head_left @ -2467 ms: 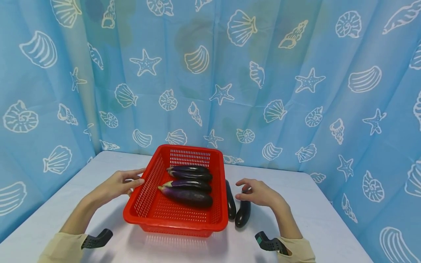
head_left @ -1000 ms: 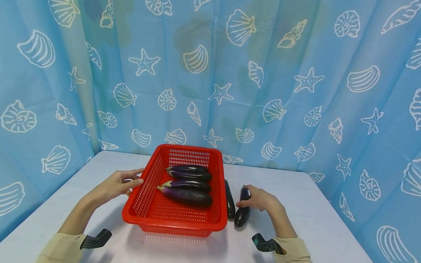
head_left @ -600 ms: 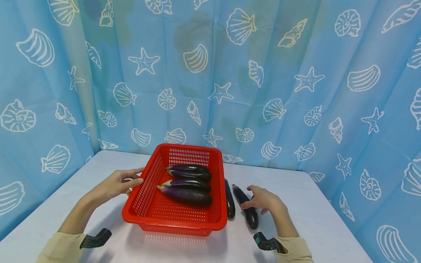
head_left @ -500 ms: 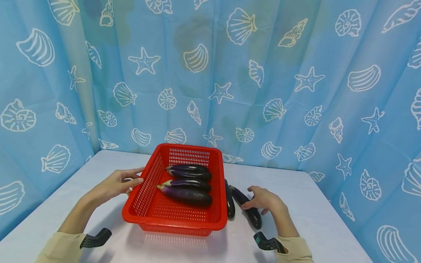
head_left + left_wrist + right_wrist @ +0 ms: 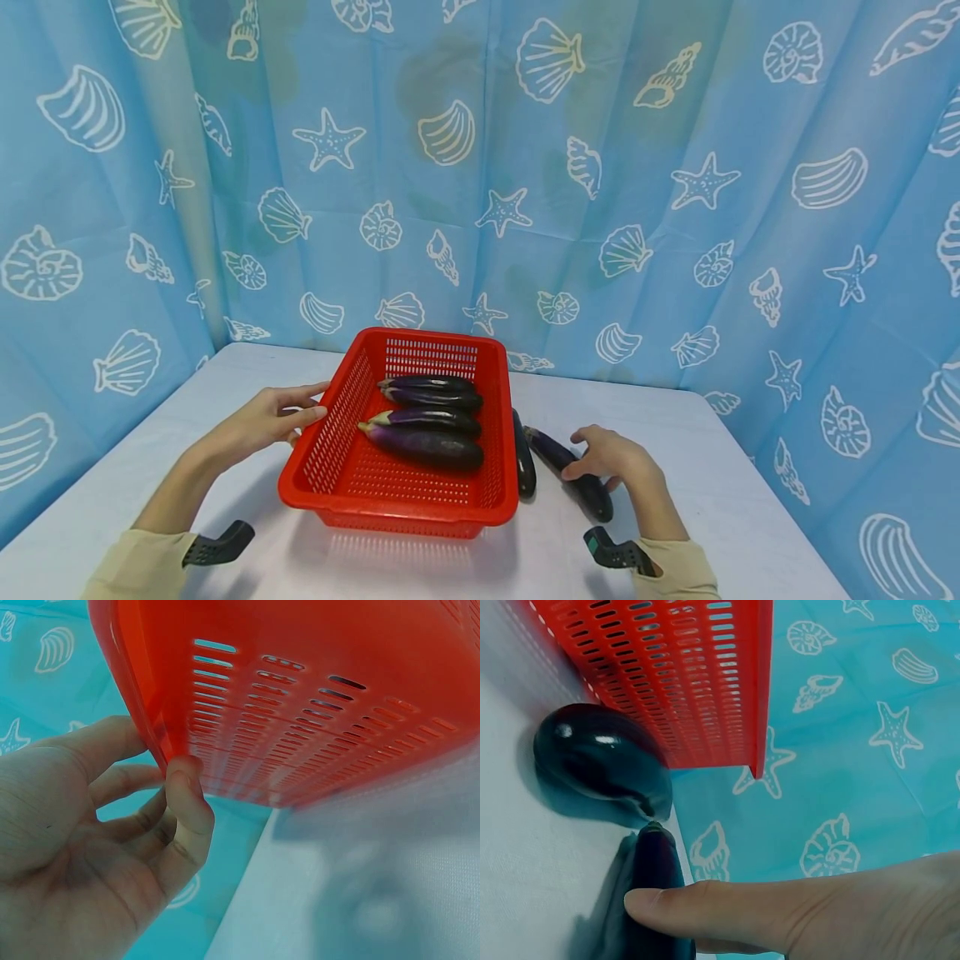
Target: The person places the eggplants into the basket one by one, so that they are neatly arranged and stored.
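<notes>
A red perforated plastic basket (image 5: 401, 510) stands on the table with several dark purple eggplants (image 5: 427, 450) lying crosswise in it. My left hand (image 5: 262, 423) grips the basket's left rim; in the left wrist view its fingertips (image 5: 185, 780) sit at the rim and outer wall. On the table right of the basket, my right hand (image 5: 618, 462) holds a single eggplant (image 5: 549, 448), thumb on its near side. That eggplant lies slanted, stem end toward the basket, blunt end toward me. Another eggplant (image 5: 525, 467) rests close along the basket's right wall, partly hidden by it.
The table (image 5: 720, 483) has a white cover. A blue curtain (image 5: 480, 167) with white shell prints hangs behind it and along both sides. Black camera mounts (image 5: 221, 546) are strapped to both wrists.
My right hand has come down onto the eggplant and turned it: its stem end swung left toward the basket, its blunt end right. The left hand and basket have stayed in place.
</notes>
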The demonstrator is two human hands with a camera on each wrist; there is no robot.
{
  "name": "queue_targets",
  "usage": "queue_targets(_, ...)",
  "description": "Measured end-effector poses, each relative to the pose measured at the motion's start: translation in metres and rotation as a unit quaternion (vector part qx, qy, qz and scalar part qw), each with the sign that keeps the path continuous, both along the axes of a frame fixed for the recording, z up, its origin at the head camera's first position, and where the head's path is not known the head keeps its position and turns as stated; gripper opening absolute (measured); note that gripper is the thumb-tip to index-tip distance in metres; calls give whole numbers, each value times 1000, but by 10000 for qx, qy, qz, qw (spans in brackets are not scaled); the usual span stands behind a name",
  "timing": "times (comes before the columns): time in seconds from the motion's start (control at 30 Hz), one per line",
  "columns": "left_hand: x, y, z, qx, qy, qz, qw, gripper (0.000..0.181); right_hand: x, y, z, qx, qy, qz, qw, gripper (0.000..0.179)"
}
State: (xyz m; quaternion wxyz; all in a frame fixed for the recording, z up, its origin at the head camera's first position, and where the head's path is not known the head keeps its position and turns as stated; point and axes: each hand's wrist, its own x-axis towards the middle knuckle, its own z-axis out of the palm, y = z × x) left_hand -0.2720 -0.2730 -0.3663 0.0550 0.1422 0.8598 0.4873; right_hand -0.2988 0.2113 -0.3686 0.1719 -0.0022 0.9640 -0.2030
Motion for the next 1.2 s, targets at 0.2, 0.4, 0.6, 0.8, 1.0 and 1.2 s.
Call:
queue_targets(0.2, 0, 0, 2, 46, -94, -69, 9999, 68, 1, 10, 0, 30, -2, -10, 10000, 62)
queue_targets(0.4, 1, 1, 2, 46, -92, -60, 9999, 69, 3, 19, 2, 223, 59, -40, 9997, 58)
queue_targets(0.6, 2, 3, 2, 70, -84, -20, 9999, 70, 4, 20, 3, 343, 135, 22, 9993, 58)
queue_targets(0.8, 2, 3, 1, 56, -72, 15, 10000, 71, 2, 16, 1, 435, 222, 114, 9987, 60)
queue_targets(1.0, 1, 2, 1, 49, -59, 10, 10000, 71, 1, 13, -2, 682, 381, 138, 9968, 61)
queue_targets(1.2, 2, 2, 2, 31, -36, -2, 10000, 70, 3, 12, -1, 775, 474, 219, 9956, 58)
